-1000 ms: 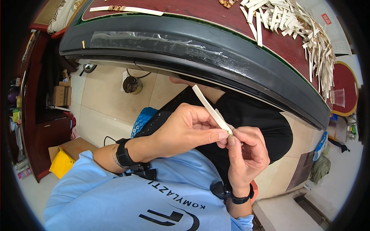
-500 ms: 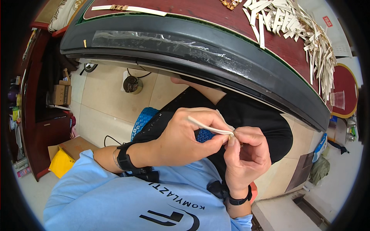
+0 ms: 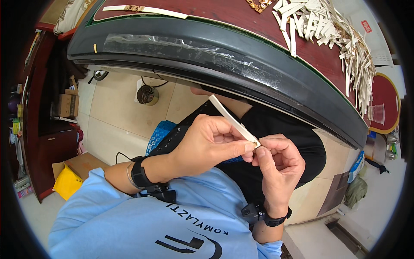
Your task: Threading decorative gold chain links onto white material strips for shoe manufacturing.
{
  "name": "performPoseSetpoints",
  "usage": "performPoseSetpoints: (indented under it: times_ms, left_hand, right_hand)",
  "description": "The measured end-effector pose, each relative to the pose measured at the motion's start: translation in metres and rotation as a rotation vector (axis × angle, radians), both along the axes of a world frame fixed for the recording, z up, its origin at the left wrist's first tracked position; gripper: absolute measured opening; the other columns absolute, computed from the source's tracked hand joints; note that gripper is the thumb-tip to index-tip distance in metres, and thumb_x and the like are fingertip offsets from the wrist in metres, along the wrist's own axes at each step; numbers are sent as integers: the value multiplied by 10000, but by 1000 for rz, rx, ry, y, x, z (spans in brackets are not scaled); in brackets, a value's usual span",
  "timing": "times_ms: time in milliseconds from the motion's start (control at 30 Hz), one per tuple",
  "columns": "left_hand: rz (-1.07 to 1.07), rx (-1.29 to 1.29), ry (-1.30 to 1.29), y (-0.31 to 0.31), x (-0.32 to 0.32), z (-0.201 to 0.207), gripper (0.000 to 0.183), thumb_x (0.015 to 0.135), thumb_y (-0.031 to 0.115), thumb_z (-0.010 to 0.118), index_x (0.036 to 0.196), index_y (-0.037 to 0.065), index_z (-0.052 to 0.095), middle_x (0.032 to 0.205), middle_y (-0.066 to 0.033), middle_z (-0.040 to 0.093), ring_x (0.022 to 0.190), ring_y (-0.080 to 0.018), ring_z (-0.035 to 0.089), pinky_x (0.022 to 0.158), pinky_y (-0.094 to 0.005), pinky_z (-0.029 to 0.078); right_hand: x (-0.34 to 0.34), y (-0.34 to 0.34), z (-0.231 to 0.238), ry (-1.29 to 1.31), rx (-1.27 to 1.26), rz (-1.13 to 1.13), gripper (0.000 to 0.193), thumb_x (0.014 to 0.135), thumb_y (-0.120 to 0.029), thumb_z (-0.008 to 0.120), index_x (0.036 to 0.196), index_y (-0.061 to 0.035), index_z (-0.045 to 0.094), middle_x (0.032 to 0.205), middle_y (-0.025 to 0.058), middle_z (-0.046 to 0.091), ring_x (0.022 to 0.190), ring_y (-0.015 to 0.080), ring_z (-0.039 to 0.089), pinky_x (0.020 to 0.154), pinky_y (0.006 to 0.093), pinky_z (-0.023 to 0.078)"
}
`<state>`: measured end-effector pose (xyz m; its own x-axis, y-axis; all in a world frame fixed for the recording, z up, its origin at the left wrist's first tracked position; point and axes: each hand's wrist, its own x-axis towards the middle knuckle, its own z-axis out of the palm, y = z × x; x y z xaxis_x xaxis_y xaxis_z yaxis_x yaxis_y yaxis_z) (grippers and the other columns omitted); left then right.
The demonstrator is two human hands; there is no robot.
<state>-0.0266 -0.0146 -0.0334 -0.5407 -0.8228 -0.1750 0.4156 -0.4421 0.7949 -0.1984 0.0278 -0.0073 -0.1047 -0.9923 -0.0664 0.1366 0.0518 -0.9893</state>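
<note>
Left hand (image 3: 205,143) pinched white strip (image 3: 231,118) near close end; right hand (image 3: 281,167) pinched tip. Both hands about equally near. Long axis ran forward-left from pinch, past left hand. Dark lettering (image 3: 197,243) on shirt (image 3: 125,218) behind hands; red label (image 3: 366,26) far ahead-right of right hand.

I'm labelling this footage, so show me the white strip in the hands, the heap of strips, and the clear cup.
White strip (image 3: 228,114), head view: the middle of its exposed upper length.
Heap of strips (image 3: 355,58), head view: its dense middle.
Clear cup (image 3: 377,114), head view: its side wall.
</note>
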Motion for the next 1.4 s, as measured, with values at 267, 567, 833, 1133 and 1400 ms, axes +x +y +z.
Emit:
performPoseSetpoints:
  times_ms: [267,567,833,1133,1400]
  left_hand:
    - [-137,123,132,-7,5,-4,140,884,2,661,1004,-70,675,903,-152,694,810,-198,685,760,-308,555]
    - [-66,-9,-49,-5,2,0,123,903,5,643,1001,-67,636,883,-130,677,776,-170,677,722,-265,551]
    - [57,66,-17,-2,5,-11,93,923,17,608,980,-55,626,856,-119,647,738,-183,670,680,-288,544]
    - [114,115,67,-2,0,-16,99,928,48,622,988,-30,604,871,-94,623,703,-181,655,662,-287,533]
    - [-144,125,116,-3,-2,-15,113,947,91,625,988,-8,589,839,-98,651,696,-161,647,633,-265,525]
  right_hand:
    - [-4,2,3,88,58,89,124,841,110,648,955,64,646,858,75,644,720,74,604,610,195,462]
    - [6,5,0,150,75,59,199,874,77,639,1072,66,620,876,72,649,755,82,625,644,207,494]
    - [-4,7,-1,-67,189,104,310,926,-14,616,1218,77,563,939,101,687,731,78,620,650,208,502]
    - [-11,9,-8,-135,237,141,228,934,-50,627,1129,69,619,891,107,704,659,45,569,566,167,448]
    - [-10,9,-11,-177,234,145,195,931,-58,637,1083,63,621,878,106,702,643,41,562,536,168,430]
